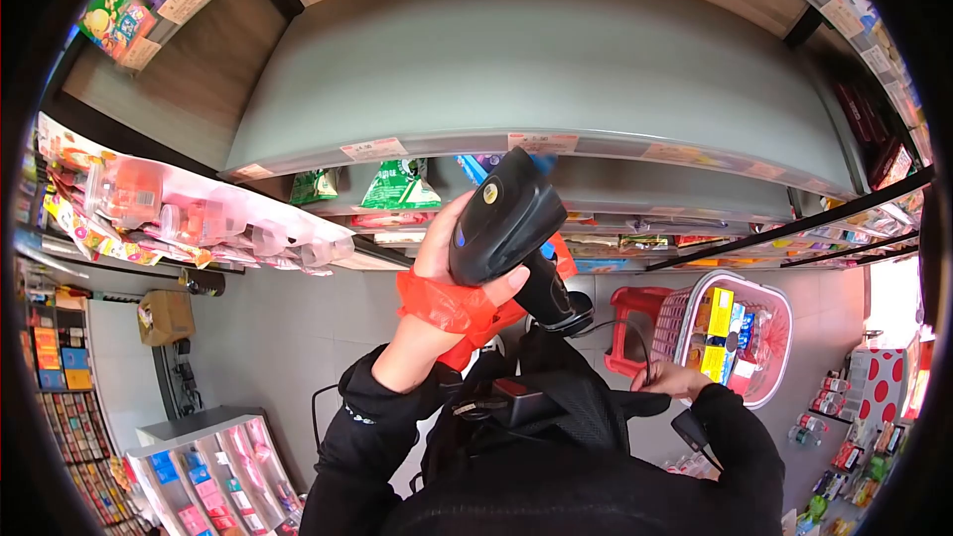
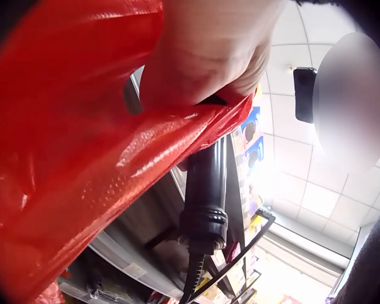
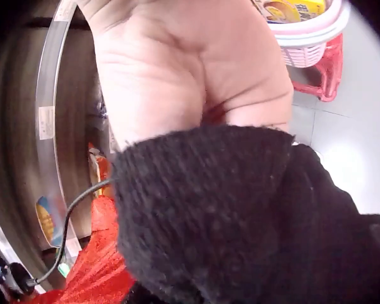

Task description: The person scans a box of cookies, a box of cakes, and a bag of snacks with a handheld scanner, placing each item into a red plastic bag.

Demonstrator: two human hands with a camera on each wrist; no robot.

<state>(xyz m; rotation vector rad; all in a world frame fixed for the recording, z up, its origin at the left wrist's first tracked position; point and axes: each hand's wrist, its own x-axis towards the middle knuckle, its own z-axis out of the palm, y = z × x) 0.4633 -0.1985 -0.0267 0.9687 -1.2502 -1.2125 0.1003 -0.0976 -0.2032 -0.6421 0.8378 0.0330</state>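
My left hand (image 1: 444,250) is raised toward the grey shelf edge (image 1: 536,144) and grips a black barcode scanner (image 1: 504,219), its head pointing up at the price labels. A red plastic bag (image 1: 449,308) hangs round that wrist. The left wrist view shows the hand (image 2: 209,50), the red bag (image 2: 82,158) and the scanner's handle (image 2: 206,196) with its cable leading down. My right hand (image 1: 671,378) is low, just in front of a pink basket (image 1: 769,377) full of packaged goods. The right wrist view shows only its palm (image 3: 177,69); the fingers are hidden.
Shelves of snack packets (image 1: 399,187) run ahead and to the left. A red stool or crate (image 1: 635,323) stands behind the basket on the grey floor. A low display (image 1: 213,471) stands at lower left, and more stocked racks (image 1: 844,437) at right.
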